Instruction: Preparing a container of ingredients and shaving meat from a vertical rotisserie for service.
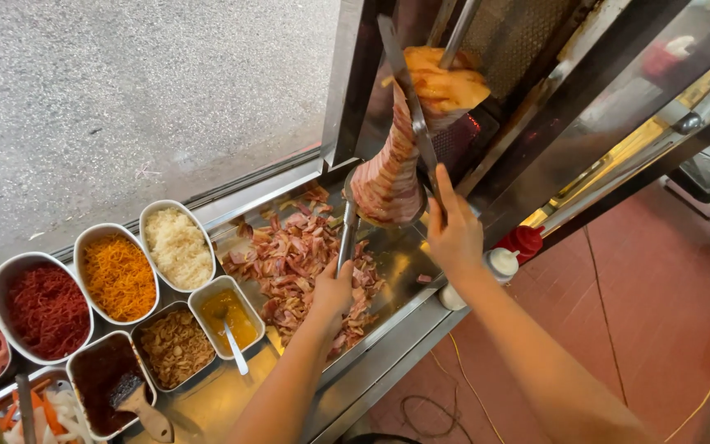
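A cone of stacked meat (392, 168) stands on a vertical spit, topped by a yellow-orange piece (445, 82). My right hand (454, 234) grips the handle of a long knife (408, 99) whose blade lies up along the meat's right side. My left hand (332, 289) holds metal tongs (347, 234) that reach up to the base of the cone. Sliced meat shavings (297, 259) are heaped in the steel tray (400, 275) under the spit.
Steel tubs at the left hold red shreds (47, 308), orange shreds (119, 277), white shreds (178, 247), fried bits (176, 347), yellow sauce with a spoon (230, 319) and dark sauce with a brush (117, 386). Squeeze bottles (513, 251) stand right of the tray. The grill's heater (470, 131) glows behind the meat.
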